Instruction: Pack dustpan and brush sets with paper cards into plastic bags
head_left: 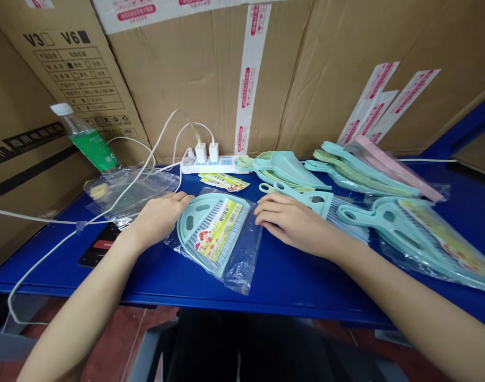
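A light-green dustpan and brush set [196,225] with grey-blue bristles lies in a clear plastic bag in front of me. A yellow card [218,229] with a red mushroom picture sits on the bristles inside. My left hand [160,216] is at the bag's upper left edge, its fingers together and bent, the tips partly hidden. On the opposite side my right hand [284,216] has its curled fingers against the bag's right edge. Just beyond that hand lies an unbagged dustpan [306,197] with a brush.
Several dustpan sets [361,170] are piled at the back right, near another bagged set [409,228]. Loose cards [224,182] lie before a power strip [226,163]. Empty plastic bags [134,185], a bottle [91,143], a phone [97,249] and a white cable [123,191] occupy the left.
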Demonstrator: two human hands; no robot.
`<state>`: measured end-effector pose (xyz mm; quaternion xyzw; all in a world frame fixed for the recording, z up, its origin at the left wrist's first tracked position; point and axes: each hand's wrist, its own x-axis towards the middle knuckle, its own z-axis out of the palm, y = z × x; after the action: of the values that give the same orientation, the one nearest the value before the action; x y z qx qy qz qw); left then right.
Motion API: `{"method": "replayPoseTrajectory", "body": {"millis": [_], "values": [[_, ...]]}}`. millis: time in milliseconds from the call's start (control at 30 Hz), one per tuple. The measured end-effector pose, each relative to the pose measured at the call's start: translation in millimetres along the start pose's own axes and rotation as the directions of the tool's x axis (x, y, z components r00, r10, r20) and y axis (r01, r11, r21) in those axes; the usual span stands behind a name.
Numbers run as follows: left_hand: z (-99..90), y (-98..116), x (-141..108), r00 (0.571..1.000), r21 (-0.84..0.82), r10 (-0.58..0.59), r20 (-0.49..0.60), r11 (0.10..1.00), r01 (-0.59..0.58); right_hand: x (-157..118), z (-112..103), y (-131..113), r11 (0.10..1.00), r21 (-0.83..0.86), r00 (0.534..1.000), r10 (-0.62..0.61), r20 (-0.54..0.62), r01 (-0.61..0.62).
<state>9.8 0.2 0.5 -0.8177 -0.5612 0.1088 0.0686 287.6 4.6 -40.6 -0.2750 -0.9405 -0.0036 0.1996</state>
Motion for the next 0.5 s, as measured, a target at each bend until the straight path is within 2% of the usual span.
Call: {"method": "replayPoseTrajectory", "body": {"millis": [300,500], "values": [[7.9,-1.7,4.3,0.992,-0.051,0.077,-0.096,0.995,-0.082,-0.5,-9.3,-11.3,0.994,0.106,0.999,0.022,0.032,-0.025],[8.4,-0.2,4.6,0.992,-0.068,0.064,-0.106,0.995,-0.072,-0.6,-9.4,-14.3,0.991,0.125,0.994,0.038,0.103,-0.051]]}}
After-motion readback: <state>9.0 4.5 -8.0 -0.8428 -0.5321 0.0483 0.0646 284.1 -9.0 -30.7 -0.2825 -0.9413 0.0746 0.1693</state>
